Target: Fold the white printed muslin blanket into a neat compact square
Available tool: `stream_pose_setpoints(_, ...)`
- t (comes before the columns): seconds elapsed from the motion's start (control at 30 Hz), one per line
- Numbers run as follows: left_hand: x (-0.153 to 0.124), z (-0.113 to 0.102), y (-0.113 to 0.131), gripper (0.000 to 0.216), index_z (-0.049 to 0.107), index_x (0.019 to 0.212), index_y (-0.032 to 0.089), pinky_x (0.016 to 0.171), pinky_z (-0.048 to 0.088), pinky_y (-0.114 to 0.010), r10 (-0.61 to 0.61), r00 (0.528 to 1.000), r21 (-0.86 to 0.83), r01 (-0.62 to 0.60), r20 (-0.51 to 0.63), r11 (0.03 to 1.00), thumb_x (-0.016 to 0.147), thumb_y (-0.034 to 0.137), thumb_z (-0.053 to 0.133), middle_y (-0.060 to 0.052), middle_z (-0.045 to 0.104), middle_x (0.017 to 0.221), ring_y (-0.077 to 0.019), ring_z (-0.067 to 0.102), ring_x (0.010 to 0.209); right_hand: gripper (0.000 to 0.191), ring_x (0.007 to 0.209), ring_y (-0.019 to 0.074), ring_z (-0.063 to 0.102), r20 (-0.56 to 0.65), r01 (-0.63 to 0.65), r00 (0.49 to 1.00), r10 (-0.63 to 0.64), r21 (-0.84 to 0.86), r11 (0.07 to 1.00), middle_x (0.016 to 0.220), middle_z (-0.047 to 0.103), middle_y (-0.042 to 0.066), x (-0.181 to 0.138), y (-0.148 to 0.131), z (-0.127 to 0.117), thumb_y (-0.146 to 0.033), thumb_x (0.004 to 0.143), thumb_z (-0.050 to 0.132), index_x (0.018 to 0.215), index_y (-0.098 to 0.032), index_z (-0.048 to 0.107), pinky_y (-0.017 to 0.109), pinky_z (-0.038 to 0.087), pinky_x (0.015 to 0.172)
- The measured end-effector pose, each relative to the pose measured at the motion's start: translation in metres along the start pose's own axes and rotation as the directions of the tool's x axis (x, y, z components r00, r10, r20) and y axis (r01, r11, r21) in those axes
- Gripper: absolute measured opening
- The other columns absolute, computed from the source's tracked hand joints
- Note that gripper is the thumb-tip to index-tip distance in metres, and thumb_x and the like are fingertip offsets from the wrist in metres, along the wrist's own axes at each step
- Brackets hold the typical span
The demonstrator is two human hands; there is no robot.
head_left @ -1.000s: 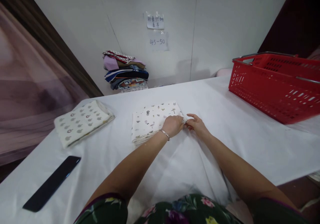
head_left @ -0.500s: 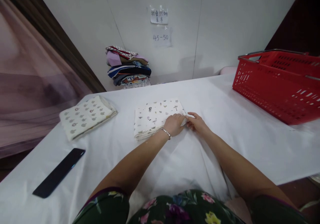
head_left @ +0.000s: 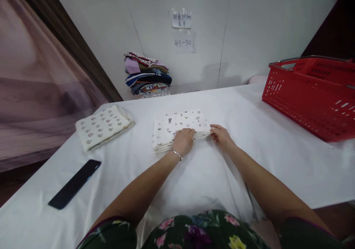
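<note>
A folded white cloth (head_left: pixel 180 125) printed with small grey plants and figures lies flat in front of me, its layers stacked along the near edge. My left hand (head_left: pixel 183 141), with a bracelet at the wrist, closes over the middle of that near edge; its fingertips rest on top and its thumb is hidden. At the near right corner, my right hand (head_left: pixel 222 136) pinches the layers between thumb and fingers. To the left lies a second folded cloth (head_left: pixel 104 126), cream with grey rounded prints, apart from both hands.
A white cloth covers the table (head_left: pixel 244 123). A dark, flat phone-like slab (head_left: pixel 74 184) lies at the left. Beyond the far edge, a stack of folded fabrics (head_left: pixel 148 73) stands against the wall. A red plastic basket (head_left: pixel 310 101) sits at the right.
My left hand has slid left along the near edge, away from the right corner. My right hand stays at that corner, where the stacked layers now show. The view has shifted slightly.
</note>
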State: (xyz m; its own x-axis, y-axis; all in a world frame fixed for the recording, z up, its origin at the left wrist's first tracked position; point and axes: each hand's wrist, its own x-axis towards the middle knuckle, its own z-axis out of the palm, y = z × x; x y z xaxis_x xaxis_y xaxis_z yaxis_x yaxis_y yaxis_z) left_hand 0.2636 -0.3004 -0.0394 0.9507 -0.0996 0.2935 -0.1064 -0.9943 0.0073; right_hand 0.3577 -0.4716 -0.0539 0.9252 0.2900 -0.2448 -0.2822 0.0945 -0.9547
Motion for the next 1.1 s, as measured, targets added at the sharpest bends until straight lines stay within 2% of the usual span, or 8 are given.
stream_pose_setpoints(0.13,-0.009,-0.004,-0.014,0.038,0.05,0.115,0.019,0.083,0.038,-0.038,-0.044,0.999,0.066,0.044,-0.012,0.997,0.079,0.008,0.042,-0.009,0.057,0.112,-0.0234,0.048,0.104,0.047,0.043,0.0083,0.043,-0.011,0.029,1.0,-0.03,-0.053,0.998,0.054,0.052,-0.004,0.002,0.001,-0.004,-0.023,0.064,0.06,0.11,-0.016,0.056,0.018,0.03,0.037)
stream_pose_setpoints(0.23,-0.016,-0.006,-0.025,0.036,0.053,0.109,0.02,0.083,0.039,-0.039,-0.056,0.998,0.076,0.056,0.009,0.996,0.078,0.006,0.04,-0.009,0.059,0.11,-0.0239,0.048,0.102,0.051,0.042,0.0088,0.041,-0.018,0.001,1.0,-0.003,-0.107,0.994,0.051,0.05,-0.005,0.003,0.002,-0.007,-0.023,0.063,0.061,0.114,-0.015,0.054,0.018,0.028,0.035)
stream_pose_setpoints(0.4,-0.024,-0.008,-0.036,0.038,0.054,0.109,0.022,0.087,0.038,-0.04,-0.081,0.997,0.046,0.081,0.007,0.996,0.079,0.005,0.04,-0.007,0.061,0.11,-0.024,0.048,0.105,0.055,0.045,0.0095,0.045,0.031,0.096,0.995,-0.092,-0.158,0.983,0.053,0.051,-0.006,0.002,0.0,-0.005,-0.025,0.065,0.061,0.119,-0.018,0.052,0.019,0.035,0.04)
stream_pose_setpoints(0.57,-0.03,-0.002,-0.036,0.037,0.053,0.111,0.021,0.09,0.038,-0.037,-0.055,0.997,0.02,0.054,0.046,0.998,0.079,0.007,0.043,-0.006,0.06,0.116,-0.0225,0.049,0.11,0.053,0.039,0.0088,0.041,-0.014,0.027,0.999,-0.032,-0.238,0.971,0.051,0.05,-0.006,0.003,0.004,-0.006,-0.022,0.064,0.061,0.117,-0.016,0.052,0.019,0.03,0.036)
stream_pose_setpoints(0.77,-0.045,-0.01,-0.056,0.038,0.053,0.113,0.019,0.091,0.04,-0.039,-0.097,0.995,0.02,0.097,-0.011,0.995,0.075,0.015,0.053,-0.009,0.06,0.117,-0.0245,0.051,0.11,0.051,0.044,0.0102,0.045,-0.007,0.023,1.0,-0.025,-0.237,0.971,0.055,0.053,-0.004,0.006,0.003,-0.007,-0.023,0.064,0.062,0.114,-0.016,0.053,0.02,0.033,0.038)
stream_pose_setpoints(0.93,-0.058,-0.018,-0.07,0.034,0.054,0.108,0.02,0.092,0.042,-0.038,-0.176,0.983,0.034,0.178,-0.052,0.983,0.075,0.011,0.051,-0.009,0.062,0.111,-0.0234,0.053,0.108,0.052,0.05,0.0104,0.049,0.08,0.161,0.986,-0.147,-0.211,0.964,0.059,0.053,-0.005,0.007,-0.012,0.0,-0.026,0.065,0.063,0.115,-0.019,0.052,0.02,0.037,0.043)
stream_pose_setpoints(1.1,-0.067,-0.011,-0.071,0.041,0.054,0.11,0.02,0.096,0.041,-0.038,-0.153,0.988,-0.006,0.153,-0.004,0.988,0.071,0.008,0.053,-0.01,0.06,0.117,-0.0234,0.052,0.111,0.051,0.038,0.0097,0.041,0.022,0.033,0.999,-0.027,-0.406,0.913,0.048,0.049,-0.006,0.011,-0.003,-0.006,-0.024,0.065,0.063,0.114,-0.016,0.051,0.02,0.03,0.036)
